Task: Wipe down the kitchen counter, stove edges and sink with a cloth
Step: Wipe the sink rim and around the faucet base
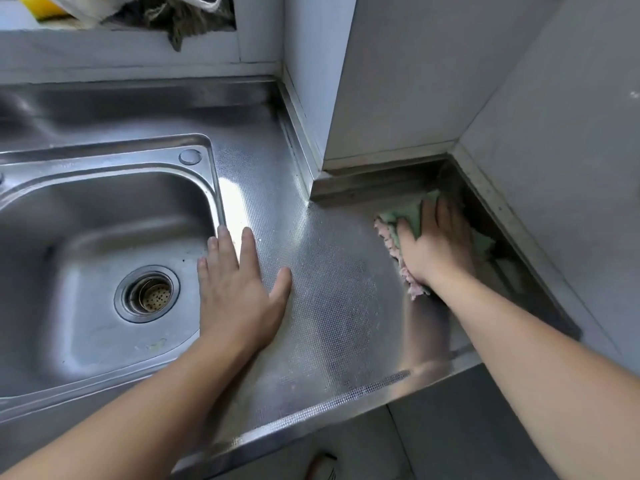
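Head view looks down on a steel counter (332, 289) with both arms reaching forward. The right hand (434, 244) lies palm-down on a cloth (408, 216), green on top with a pink fuzzy edge showing beside the thumb and wrist; its fingers lie flat over the cloth, pressing it onto the counter rather than gripping it. Just beyond the fingertips the counter ends at a wall corner (450, 150), and a raised steel rim runs along the little-finger side of that hand. The left hand (239, 289) rests flat on the bare counter, fingers straight and spread, holding nothing. Its outer fingers overhang the sink (104, 209), whose drain strainer (149, 294) lies just beside that hand.
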